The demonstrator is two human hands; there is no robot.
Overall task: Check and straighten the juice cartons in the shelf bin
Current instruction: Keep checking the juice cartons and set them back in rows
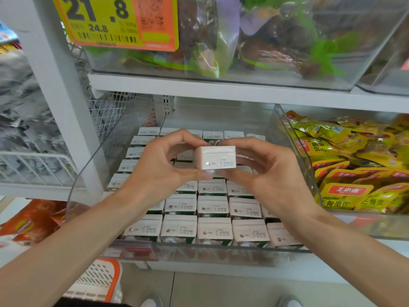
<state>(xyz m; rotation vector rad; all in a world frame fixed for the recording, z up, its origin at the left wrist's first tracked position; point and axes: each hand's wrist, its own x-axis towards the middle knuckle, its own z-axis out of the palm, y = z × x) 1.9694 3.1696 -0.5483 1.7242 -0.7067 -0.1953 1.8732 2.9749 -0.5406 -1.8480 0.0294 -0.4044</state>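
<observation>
1. One juice carton (218, 157) raised above the clear shelf bin (221, 251).
2. Two hands holding it: left hand (159, 167), right hand (265, 173).
3. Five cartons (214, 229) in the bin's front row; rows behind partly hidden.
4. One price tag (115, 21) above the bin.

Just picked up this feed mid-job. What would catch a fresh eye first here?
A single white juice carton is held up at centre, pinched between the left hand and right hand, printed code facing the camera. Below it, rows of matching cartons fill the clear shelf bin. A yellow and orange price tag reading 21.8 hangs upper left; yellow snack packets sit in the bin to the right.
</observation>
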